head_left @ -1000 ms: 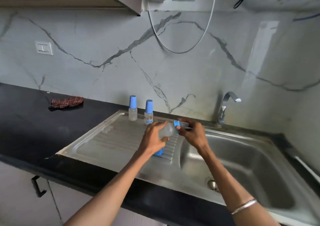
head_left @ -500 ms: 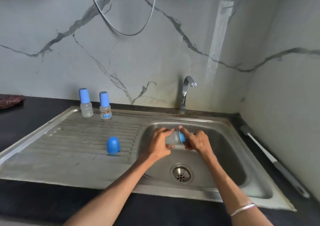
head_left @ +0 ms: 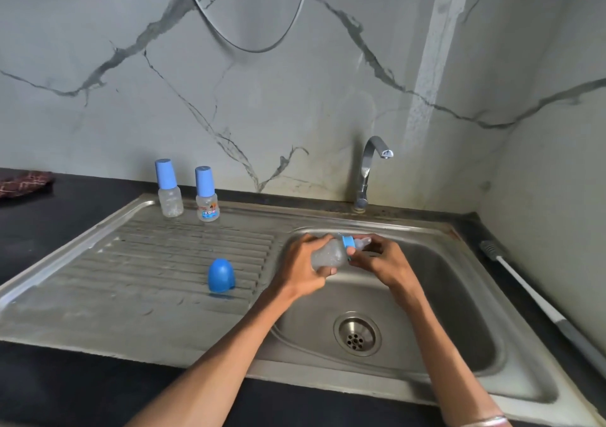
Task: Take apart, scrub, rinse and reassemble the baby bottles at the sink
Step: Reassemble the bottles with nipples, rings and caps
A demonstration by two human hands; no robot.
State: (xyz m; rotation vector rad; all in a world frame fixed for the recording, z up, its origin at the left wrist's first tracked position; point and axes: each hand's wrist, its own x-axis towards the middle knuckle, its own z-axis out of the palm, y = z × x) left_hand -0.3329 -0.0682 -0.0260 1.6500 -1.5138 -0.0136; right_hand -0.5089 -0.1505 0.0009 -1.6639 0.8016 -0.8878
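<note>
Over the sink (head_left: 426,230) basin, the left hand (head_left: 303,271) is clamping the light, likely slippery bottle (head_left: 329,254) body while right hand (head_left: 382,262) fingers are pinching its blue collar (head_left: 348,242), the best place to twist

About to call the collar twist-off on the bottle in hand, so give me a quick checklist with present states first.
1. Left hand grips the bottle body: ok.
2. Right hand on the blue collar and teat end: ok.
3. Bottle held over the sink basin, so a dropped part lands inside: ok.
4. Cap off and parked on the drainboard: ok.
5. Collar already loosened: cannot tell.
6. Brush within reach, lying on the counter to the right of the sink: ok.
</note>
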